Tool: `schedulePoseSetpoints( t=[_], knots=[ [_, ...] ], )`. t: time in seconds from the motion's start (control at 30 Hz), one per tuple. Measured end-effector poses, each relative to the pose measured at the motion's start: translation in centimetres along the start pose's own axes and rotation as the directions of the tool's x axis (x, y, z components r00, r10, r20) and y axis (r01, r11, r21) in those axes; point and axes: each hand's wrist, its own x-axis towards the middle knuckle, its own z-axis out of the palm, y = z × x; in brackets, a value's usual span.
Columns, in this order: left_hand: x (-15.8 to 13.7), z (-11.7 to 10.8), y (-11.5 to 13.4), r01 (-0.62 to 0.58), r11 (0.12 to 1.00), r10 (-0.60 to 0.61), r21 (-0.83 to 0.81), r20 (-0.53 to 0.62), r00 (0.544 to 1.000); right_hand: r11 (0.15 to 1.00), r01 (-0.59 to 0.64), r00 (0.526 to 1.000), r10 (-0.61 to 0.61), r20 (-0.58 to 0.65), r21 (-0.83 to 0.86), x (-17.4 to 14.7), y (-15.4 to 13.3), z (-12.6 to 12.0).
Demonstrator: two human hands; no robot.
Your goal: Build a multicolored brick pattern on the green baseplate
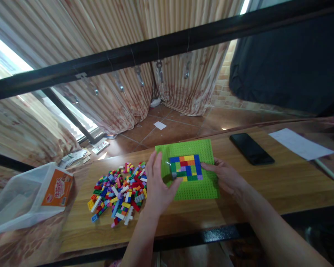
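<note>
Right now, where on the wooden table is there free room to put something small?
Bare wood of the table shows between the phone, right forearm and near edge; also between the brick pile and near edge. Crowded: around the left hand, between pile and green baseplate.

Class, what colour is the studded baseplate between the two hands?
The baseplate is bright lime green, seen best in the head view.

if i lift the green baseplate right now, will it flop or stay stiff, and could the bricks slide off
The green baseplate will probably stay stiff: it looks like one flat sheet with straight edges. The brick patch likely won't slide, since it seems set onto the studs. Being broad and flat, it should hardly roll.
</note>
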Motion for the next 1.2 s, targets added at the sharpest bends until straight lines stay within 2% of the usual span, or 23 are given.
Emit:
schedulePoseSetpoints(
  t=[0.03,0.07,0.1,0.17,0.23,0.27,0.33,0.57,1.2],
  knots=[
    [0.07,0.01,-0.17,0.085,0.987,-0.088,-0.134,-0.021,0.996,1.000,0.005,1.000,-0.005,0.005,0.008,0.08,0.04,-0.03],
    [0.11,0.03,-0.34,0.184,0.938,-0.188,-0.295,0.014,0.982,1.000,0.007,1.000,-0.007,0.009,0.014,0.12,0.06,-0.04],
    [0.12,0.06,-0.49,0.298,0.841,-0.284,-0.452,0.101,0.954,1.000,0.007,1.000,-0.007,0.013,0.019,0.14,0.07,-0.03],
    [0.03,0.12,-0.69,0.523,0.559,-0.416,-0.643,0.328,0.848,1.000,0.002,1.000,-0.003,0.024,0.025,0.09,0.05,0.01],
    [-0.16,0.11,-0.70,0.657,0.329,-0.476,-0.678,0.482,0.736,0.999,-0.016,0.999,0.015,0.032,0.029,-0.03,-0.01,0.08],
    [-0.25,0.07,-0.63,0.683,0.261,-0.493,-0.683,0.514,0.702,0.999,-0.029,0.999,0.028,0.036,0.029,-0.09,-0.06,0.11],
    [-0.36,-0.02,-0.44,0.695,0.191,-0.505,-0.693,0.538,0.676,0.998,-0.056,0.997,0.055,0.049,0.027,-0.18,-0.13,0.18],
    [-0.39,0.23,-0.30,0.687,0.100,-0.557,-0.720,0.531,0.639,0.996,-0.090,0.994,0.089,0.063,0.026,-0.22,-0.13,0.22],
    [-0.69,0.69,-0.40,0.677,0.094,-0.595,-0.730,0.504,0.627,0.996,-0.077,0.997,0.078,0.029,-0.049,-0.44,-0.20,0.03]
  ],
)
